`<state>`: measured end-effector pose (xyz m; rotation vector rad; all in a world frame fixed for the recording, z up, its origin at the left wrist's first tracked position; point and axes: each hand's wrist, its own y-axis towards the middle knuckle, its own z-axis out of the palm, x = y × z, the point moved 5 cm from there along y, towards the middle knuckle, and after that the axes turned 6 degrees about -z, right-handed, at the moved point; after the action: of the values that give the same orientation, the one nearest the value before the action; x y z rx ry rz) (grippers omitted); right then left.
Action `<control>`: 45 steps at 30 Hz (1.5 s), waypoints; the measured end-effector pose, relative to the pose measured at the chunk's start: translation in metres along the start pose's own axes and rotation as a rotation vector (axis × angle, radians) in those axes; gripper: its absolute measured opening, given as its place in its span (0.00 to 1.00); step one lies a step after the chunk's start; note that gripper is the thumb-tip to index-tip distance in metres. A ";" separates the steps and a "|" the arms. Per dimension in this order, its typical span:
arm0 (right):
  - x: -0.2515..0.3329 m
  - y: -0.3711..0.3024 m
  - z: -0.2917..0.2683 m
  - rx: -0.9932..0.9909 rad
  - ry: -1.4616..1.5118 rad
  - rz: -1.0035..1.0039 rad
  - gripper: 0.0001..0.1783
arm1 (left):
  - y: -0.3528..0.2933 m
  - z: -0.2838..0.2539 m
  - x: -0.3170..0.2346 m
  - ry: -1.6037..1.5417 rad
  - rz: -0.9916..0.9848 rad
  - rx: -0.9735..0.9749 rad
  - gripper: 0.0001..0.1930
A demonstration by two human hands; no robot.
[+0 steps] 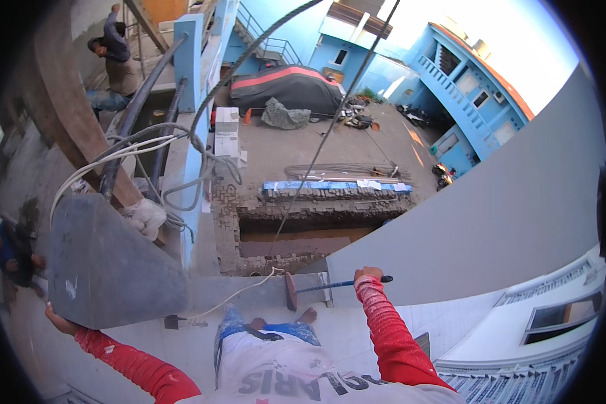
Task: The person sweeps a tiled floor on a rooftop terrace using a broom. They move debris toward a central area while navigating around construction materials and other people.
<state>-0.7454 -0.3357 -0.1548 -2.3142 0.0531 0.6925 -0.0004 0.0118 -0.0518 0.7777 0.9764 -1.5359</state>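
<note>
Tool (330, 286) points left from right hand (369, 273) wrapped round its blue handle, long axis crosswise over right end of ledge (212, 289); left hand (60, 319), farther, touches grey block (114, 266), finger spread unclear.

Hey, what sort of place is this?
Probably a building site, seen from above: a long rectangular earth trench cuts into the brownish courtyard, pale grey blocks stand stacked nearby, and your right hand grips a blue-handled tool.
</note>
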 end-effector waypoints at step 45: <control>0.048 -0.004 0.006 -0.099 -0.308 -0.149 0.14 | -0.032 0.013 -0.030 0.399 0.576 -0.135 0.18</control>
<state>-0.7059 -0.3215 -0.1799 -2.2496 -0.2978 0.9825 -0.0264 0.0150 -0.0141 1.1739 1.0128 -0.8260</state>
